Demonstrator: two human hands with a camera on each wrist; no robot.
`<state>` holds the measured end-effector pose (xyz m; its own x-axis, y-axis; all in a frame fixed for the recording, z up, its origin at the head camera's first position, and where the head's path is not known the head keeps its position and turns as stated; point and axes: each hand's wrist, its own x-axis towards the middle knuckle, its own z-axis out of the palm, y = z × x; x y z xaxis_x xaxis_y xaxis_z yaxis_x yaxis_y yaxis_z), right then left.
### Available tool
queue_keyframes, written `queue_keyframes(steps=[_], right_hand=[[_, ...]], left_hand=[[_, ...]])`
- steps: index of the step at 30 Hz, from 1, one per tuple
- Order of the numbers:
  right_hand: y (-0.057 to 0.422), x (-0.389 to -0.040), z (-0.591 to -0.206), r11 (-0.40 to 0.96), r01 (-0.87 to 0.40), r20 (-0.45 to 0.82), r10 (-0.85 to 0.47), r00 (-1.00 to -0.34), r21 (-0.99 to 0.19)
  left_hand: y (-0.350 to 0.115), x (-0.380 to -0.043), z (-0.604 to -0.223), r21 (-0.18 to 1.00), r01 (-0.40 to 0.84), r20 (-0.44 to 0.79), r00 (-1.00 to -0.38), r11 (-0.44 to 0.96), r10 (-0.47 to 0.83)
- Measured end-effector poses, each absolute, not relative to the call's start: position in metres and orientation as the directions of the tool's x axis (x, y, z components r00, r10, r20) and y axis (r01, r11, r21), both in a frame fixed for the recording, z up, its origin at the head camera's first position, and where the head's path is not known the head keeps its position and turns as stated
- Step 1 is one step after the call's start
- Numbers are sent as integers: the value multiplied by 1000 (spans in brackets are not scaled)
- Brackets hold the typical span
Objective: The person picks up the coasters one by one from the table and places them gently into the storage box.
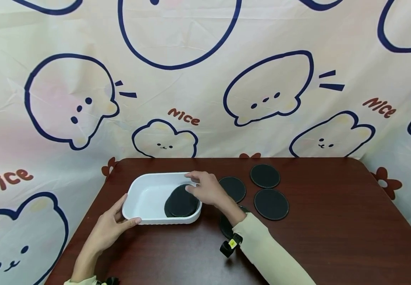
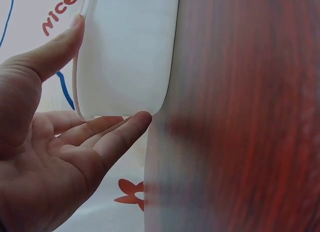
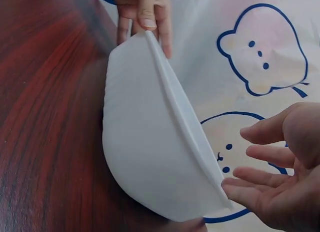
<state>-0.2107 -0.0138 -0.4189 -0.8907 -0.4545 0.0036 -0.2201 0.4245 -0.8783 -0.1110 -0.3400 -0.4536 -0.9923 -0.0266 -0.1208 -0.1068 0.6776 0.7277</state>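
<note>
A white tray with a raised rim sits on the left part of the table. Inside it, toward the right end, black round coasters lie overlapping. My left hand holds the tray's near left corner, thumb at the near rim and fingers along the end; the left wrist view shows the fingertips against the white wall. Over the tray's right end, my right hand has its fingers loosely spread and grips nothing. In the right wrist view its fingertips are right at the rim.
Several more black coasters lie right of the tray, such as one at the back and one in front of it; another is partly under the right forearm. A brown wooden table meets a printed cloth behind.
</note>
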Motion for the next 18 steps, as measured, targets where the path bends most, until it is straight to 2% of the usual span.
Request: queue_keyframes(steps=[7, 18], right_hand=[[7, -212, -420, 321, -187, 16, -468, -883, -928], [39, -209, -425, 139, 4, -80, -545, -834, -990]], left_hand=[[-340, -111, -451, 722, -102, -119, -993, 685, -23], [-341, -112, -453, 727, -120, -140, -990, 677, -25]])
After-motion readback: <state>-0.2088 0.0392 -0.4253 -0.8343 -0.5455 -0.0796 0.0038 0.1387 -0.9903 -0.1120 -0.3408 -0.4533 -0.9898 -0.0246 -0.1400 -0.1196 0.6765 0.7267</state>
